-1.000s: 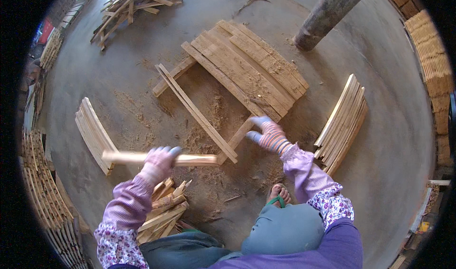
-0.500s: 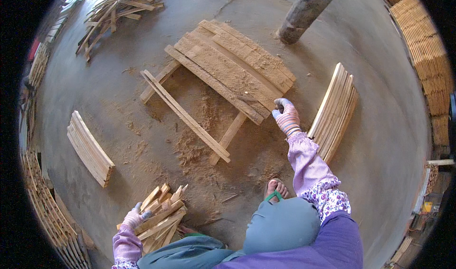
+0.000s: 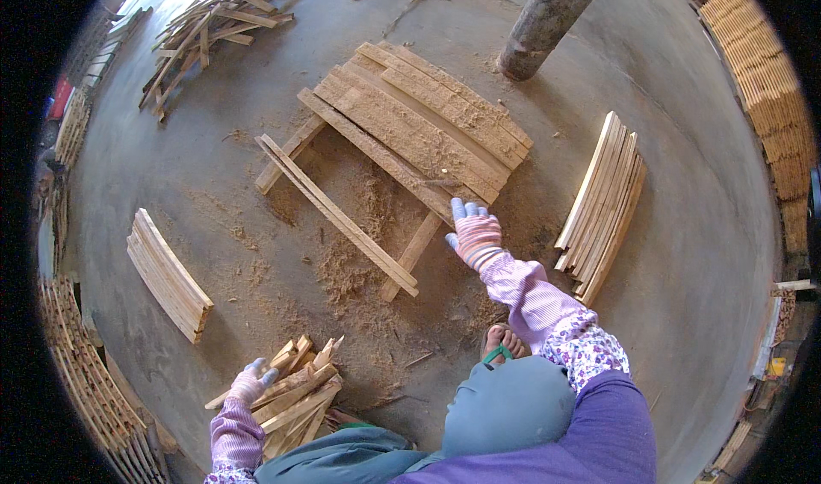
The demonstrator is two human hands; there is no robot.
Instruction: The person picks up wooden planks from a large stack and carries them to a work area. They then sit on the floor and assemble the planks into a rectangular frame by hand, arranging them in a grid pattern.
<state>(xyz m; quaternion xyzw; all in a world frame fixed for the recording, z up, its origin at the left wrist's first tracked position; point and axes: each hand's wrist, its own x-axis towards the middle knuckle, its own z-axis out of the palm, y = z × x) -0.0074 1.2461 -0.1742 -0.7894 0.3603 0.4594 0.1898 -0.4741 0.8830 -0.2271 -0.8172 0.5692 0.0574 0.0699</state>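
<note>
My right hand (image 3: 475, 234), in a striped glove with pale fingertips, reaches to the near end of a narrow plank (image 3: 376, 152) at the front edge of a low platform. Its fingers are stretched out and hold nothing; whether they touch the plank I cannot tell. The platform's boards (image 3: 410, 125) lie side by side under sawdust, across two bearer timbers (image 3: 415, 253). My left hand (image 3: 251, 383), gloved too, rests with fingers apart at the left side of a heap of short wood offcuts (image 3: 299, 394) by my foot.
Two thin strips (image 3: 338, 217) lie across the bearers. Stacked slats stand at left (image 3: 168, 279) and right (image 3: 603, 206). Scrap wood (image 3: 218, 26) is piled at far left. A round post (image 3: 552, 26) rises behind the platform. Sawdust (image 3: 342, 266) covers the floor nearby.
My right hand has moved left and slightly nearer, from the platform's right corner to the narrow plank's end, and its curled fingers have straightened. My left hand stays by the offcuts.
</note>
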